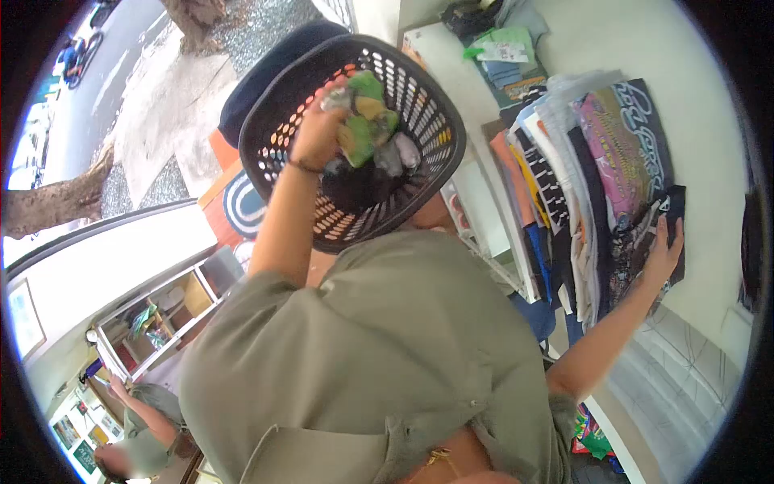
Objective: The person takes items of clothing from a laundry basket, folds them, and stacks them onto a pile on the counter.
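Note:
My left hand [321, 133] reaches down into a black plastic basket [439, 105] with perforated sides. Its fingers are closed round a green and yellow bundle [367, 125], whose exact kind I cannot make out. Grey, rolled-looking pieces [395, 153] and dark cloth [359, 189] lie beside it in the basket. On the right, my right hand [664, 254] lies against a dark printed shirt [637, 242] at the outer side of a stack of folded shirts [592, 161]. Its fingers are stretched out over the cloth.
More folded clothes [508, 52] lie on the white surface beyond the stack. A white shelf unit [484, 202] stands between basket and shirts. At lower left are a glass-fronted cabinet [161, 315] and another person [149, 427]. A street with a tree trunk [60, 202] shows at upper left.

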A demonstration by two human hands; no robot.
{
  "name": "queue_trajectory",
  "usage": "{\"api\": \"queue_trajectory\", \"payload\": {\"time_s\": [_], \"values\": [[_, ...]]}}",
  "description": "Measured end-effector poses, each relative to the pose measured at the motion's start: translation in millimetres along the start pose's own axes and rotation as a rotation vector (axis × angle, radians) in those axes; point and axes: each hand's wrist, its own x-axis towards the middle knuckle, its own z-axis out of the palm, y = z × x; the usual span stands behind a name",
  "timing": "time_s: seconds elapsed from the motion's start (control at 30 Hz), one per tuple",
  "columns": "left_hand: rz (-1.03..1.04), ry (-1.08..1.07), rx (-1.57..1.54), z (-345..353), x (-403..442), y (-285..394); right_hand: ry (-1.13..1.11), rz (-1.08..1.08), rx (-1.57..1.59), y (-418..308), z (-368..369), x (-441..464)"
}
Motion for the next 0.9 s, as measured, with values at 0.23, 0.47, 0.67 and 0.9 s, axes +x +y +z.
{"api": "queue_trajectory", "payload": {"time_s": [0.23, 0.47, 0.67, 0.9], "values": [[-0.331, -0.317, -0.542, 140.6, -104.0, 31.4, -0.737, -0.578, 0.377, -185.3, 88.5, -162.6], [-0.397, -0.782, -0.210, 133.3, -87.9, 77.9, -0.848, 0.477, 0.818, -147.4, 76.2, -128.7], [-0.282, -0.629, 0.188, 105.0, -51.7, 23.5, 0.030, -0.034, 0.570, -189.9, -24.7, -31.3], [-0.175, -0.405, 0.284, 82.4, -26.7, -81.4, 0.329, -0.727, -0.708, -71.0, 31.1, 65.1]]}}
